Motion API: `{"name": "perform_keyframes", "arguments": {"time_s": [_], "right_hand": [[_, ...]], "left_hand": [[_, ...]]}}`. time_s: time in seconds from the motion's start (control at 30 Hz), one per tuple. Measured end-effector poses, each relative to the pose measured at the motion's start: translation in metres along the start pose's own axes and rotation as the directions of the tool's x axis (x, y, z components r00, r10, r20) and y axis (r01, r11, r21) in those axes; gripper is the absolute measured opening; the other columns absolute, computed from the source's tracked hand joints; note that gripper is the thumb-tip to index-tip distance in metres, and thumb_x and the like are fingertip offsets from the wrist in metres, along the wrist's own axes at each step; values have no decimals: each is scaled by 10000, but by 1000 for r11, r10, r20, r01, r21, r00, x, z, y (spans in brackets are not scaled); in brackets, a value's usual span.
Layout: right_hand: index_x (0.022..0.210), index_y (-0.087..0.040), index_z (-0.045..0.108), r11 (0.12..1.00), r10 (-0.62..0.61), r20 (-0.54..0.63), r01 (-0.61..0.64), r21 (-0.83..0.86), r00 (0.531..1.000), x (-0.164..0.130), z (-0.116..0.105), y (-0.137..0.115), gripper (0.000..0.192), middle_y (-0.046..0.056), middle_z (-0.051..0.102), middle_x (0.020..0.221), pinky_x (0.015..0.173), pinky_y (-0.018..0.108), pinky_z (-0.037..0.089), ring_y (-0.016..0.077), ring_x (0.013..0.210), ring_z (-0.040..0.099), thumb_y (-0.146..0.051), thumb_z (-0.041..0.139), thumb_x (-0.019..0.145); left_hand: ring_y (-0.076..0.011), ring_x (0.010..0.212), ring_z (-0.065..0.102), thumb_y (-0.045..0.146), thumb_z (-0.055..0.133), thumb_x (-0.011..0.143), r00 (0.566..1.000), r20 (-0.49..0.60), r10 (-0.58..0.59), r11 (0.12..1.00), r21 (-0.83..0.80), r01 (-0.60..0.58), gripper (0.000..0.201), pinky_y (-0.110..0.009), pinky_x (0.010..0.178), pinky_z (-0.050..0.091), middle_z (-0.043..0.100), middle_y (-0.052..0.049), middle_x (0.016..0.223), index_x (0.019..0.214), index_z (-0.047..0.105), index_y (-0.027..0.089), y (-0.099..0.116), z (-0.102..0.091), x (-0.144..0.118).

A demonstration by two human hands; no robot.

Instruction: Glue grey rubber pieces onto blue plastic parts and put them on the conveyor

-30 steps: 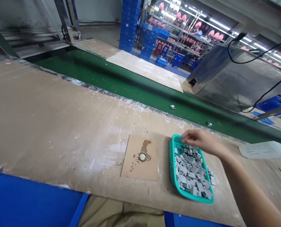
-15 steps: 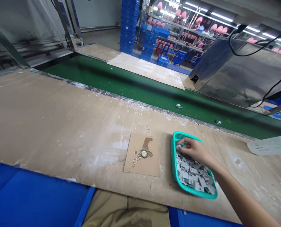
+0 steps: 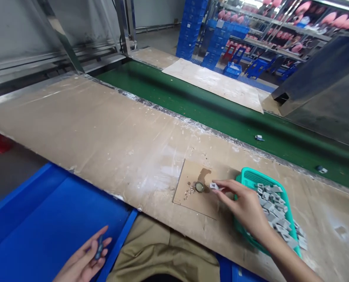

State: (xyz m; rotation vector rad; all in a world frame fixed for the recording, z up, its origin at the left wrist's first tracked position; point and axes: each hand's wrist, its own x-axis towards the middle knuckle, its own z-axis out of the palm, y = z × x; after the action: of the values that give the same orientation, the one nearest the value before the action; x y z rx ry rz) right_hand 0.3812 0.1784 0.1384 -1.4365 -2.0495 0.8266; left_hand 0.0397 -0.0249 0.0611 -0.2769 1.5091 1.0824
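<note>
My right hand [image 3: 247, 205] pinches a small light-grey block [image 3: 214, 186] with a hollow in its end, just right of a bottle cap [image 3: 199, 187]. The cap lies on a square of brown cardboard [image 3: 181, 196], among wet spots and a brown smear. Beside my right wrist stands a green plastic basket [image 3: 247, 172] full of similar grey blocks [image 3: 275, 211]. At the lower left, my left hand [image 3: 87, 254] holds a small dark blue-grey piece [image 3: 99, 247] between thumb and fingers, above a blue bin [image 3: 53, 219].
Beyond the worn wooden table [image 3: 103, 145] runs a green conveyor belt [image 3: 192, 102] carrying two small pieces [image 3: 259, 138]. A pale board [image 3: 215, 82] bridges its far side. Stacked blue crates [image 3: 188, 31] and a metal housing [image 3: 324, 82] stand behind.
My right hand has come out of the basket with a grey block and moved left to the cap. My left hand has come into view with the dark piece. The view has swung left.
</note>
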Motion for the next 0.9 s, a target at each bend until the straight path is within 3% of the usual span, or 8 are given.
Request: {"name": "perform_keyframes", "arguments": {"time_s": [0.13,0.27,0.57,0.67,0.73,0.9], "right_hand": [[980,-207,704,969,-176,35,179,-170,984,7,23,3,241,94,707,917,716,361,542,234,797,666,-346,547,860],[997,-219,706,962,-182,65,191,-197,981,8,26,8,258,93,706,930,739,359,542,240,843,668,-353,523,874],[997,-205,708,963,-169,109,187,-192,980,7,29,8,258,98,702,946,754,350,538,239,865,667,-334,520,876],[973,-209,714,982,-122,58,129,-136,991,5,23,0,243,96,709,941,751,361,536,250,859,667,-349,561,847],[929,-213,724,999,-23,38,25,-35,999,2,16,-10,237,89,720,906,707,350,548,247,805,677,-381,614,804],[818,-190,734,919,223,131,-253,303,966,-16,5,-43,248,69,722,692,551,294,570,207,575,672,-400,729,685]], "left_hand": [[-188,815,659,237,846,554,984,177,34,999,-9,-33,557,-242,733,545,721,-87,947,1074,655,178,0,31,-14],[-207,893,658,243,853,540,968,251,33,999,-5,-33,399,-242,803,529,721,-89,966,905,719,157,-9,46,-16],[-229,831,661,363,834,556,935,341,95,990,66,-125,389,-289,780,511,731,-95,817,865,730,150,-17,79,-35],[-168,703,633,319,816,598,894,430,124,988,33,-153,335,-261,702,504,711,-71,738,872,732,146,-18,99,-36],[-148,678,614,300,812,608,868,468,166,983,-12,-182,333,-250,673,502,704,-66,740,892,733,146,-19,117,-35],[-132,690,611,282,791,642,800,520,299,954,-158,-255,304,-243,682,518,726,-78,801,910,735,150,-22,170,-43]]}}
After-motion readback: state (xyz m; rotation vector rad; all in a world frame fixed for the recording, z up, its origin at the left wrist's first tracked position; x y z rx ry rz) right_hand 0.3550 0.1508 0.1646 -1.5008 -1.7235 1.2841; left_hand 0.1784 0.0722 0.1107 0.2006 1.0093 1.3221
